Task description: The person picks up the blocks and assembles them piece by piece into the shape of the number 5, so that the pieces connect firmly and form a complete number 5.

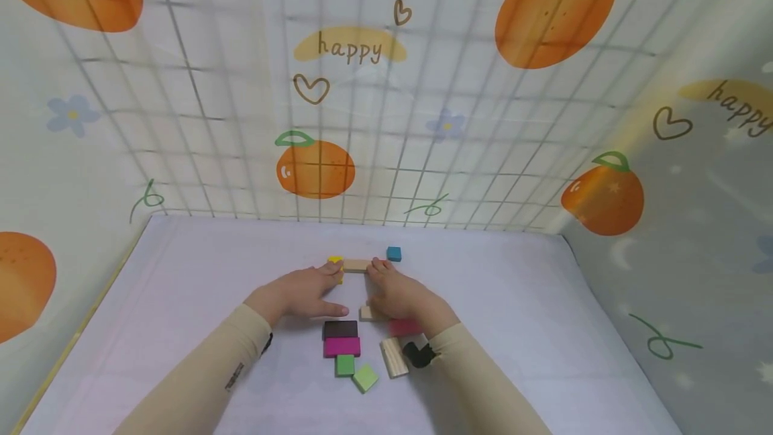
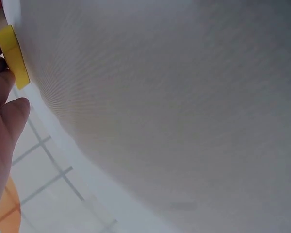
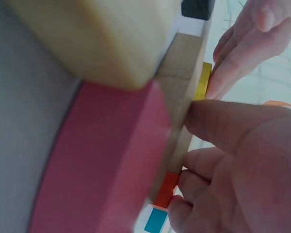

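Observation:
My left hand (image 1: 304, 293) touches the outer side of a yellow block (image 2: 13, 57) with extended fingers, its thumb held apart. To the right of that block lies a long pale wooden block (image 1: 355, 266), with a red block (image 3: 166, 189) at its other end. The fingertips of my right hand (image 1: 401, 295) rest against the red block, partly covering it in the head view. Below the right palm is another plain wooden block (image 1: 366, 314), and the thumb lies at its edge. A small blue block (image 1: 394, 254) sits just behind the red one.
Nearer the body, a black block (image 1: 341, 329), a magenta block (image 1: 342, 347), a green cube (image 1: 345, 366) and a light green block (image 1: 365, 378) lie together. Under the right wrist are a pink block (image 1: 403, 327) and a wood-grain block (image 1: 394, 358). A patterned curtain (image 1: 241, 153) hangs behind.

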`<state>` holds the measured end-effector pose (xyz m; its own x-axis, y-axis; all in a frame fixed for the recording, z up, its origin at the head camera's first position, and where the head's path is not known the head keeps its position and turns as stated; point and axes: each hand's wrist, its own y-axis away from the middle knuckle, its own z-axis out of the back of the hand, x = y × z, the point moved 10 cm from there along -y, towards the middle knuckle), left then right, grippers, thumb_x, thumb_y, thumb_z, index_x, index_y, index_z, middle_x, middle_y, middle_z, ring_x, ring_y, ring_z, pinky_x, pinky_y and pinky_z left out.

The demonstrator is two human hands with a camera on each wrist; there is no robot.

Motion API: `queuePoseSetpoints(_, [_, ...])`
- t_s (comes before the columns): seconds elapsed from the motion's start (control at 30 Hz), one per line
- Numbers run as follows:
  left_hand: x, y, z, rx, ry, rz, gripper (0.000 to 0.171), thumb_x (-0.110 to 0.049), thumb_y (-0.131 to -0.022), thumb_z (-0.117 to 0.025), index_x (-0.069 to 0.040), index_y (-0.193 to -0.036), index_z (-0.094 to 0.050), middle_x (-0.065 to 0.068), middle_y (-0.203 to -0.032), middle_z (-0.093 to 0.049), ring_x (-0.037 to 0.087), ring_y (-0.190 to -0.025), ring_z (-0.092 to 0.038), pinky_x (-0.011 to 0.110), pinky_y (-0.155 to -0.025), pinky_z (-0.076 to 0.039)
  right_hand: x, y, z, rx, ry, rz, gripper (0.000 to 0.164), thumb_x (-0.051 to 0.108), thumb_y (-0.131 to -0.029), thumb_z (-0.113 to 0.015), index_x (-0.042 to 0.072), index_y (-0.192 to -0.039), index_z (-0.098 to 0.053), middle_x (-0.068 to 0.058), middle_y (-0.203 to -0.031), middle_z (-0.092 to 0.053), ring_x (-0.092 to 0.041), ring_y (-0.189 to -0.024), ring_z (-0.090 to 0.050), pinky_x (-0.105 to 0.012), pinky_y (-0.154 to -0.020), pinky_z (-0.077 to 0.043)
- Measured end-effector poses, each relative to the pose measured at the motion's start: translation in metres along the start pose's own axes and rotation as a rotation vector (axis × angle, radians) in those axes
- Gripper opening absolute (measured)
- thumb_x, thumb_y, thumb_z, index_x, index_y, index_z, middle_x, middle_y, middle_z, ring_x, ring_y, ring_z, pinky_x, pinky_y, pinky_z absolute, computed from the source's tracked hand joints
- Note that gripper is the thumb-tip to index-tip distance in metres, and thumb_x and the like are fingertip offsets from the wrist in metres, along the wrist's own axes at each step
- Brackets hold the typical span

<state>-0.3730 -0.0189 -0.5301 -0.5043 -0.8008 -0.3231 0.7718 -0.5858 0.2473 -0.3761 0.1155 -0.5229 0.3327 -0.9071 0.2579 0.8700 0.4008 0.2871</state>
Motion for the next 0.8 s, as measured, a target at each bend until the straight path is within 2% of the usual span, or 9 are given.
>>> queuePoseSetpoints(0.3, [-0.0033, 0.0055, 0.0015, 0.001, 0.002, 0.008, 0.088, -0.065, -0.088, -0.063, -0.014, -0.156, -0.040, 0.002, -0.166, -0.031, 0.024, -0.152, -0.032, 0.045, -0.122, -0.031, 0.0002, -0.0021, -0.0021, 0.012, 0.011, -0.006, 0.071, 0.029, -0.098, -0.061, 0.008, -0.159, -0.030, -0.009, -0.169, -0.020, -0.031, -0.157, -0.015, -0.045, -0.125, -0.025])
queuePoseSetpoints(0.53, [-0.0011, 0.0030, 0.0000, -0.006, 0.019, 0.045, 0.084, -0.058, -0.088, -0.065, -0.016, -0.156, -0.040, 0.001, -0.166, -0.032, 0.022, -0.152, -0.033, 0.045, -0.121, -0.033, 0.0004, -0.0029, -0.0029, 0.012, 0.017, -0.004, 0.072, 0.030, -0.098, -0.062, 0.008, -0.159, -0.030, -0.009, -0.169, -0.020, -0.031, -0.157, -0.015, -0.045, -0.125, -0.025])
queuePoseSetpoints(0.67, [-0.0022, 0.0020, 0.0005, -0.008, 0.028, 0.046, 0.083, -0.057, -0.089, -0.065, -0.014, -0.156, -0.040, 0.001, -0.166, -0.032, 0.022, -0.152, -0.033, 0.044, -0.121, -0.033, -0.0008, -0.0031, -0.0029, 0.013, 0.023, -0.008, 0.072, 0.030, -0.099, -0.061, 0.009, -0.159, -0.030, -0.008, -0.169, -0.020, -0.030, -0.157, -0.015, -0.045, -0.125, -0.025])
queuePoseSetpoints(0.8, [-0.0029, -0.0007, 0.0025, -0.023, 0.040, 0.042, 0.077, -0.049, -0.089, -0.064, -0.013, -0.154, -0.044, 0.002, -0.164, -0.036, 0.021, -0.151, -0.035, 0.042, -0.122, -0.032, -0.0041, -0.0033, -0.0022, 0.015, 0.019, -0.031, 0.071, 0.031, -0.098, -0.060, 0.012, -0.160, -0.030, -0.005, -0.169, -0.021, -0.027, -0.157, -0.016, -0.045, -0.124, -0.025])
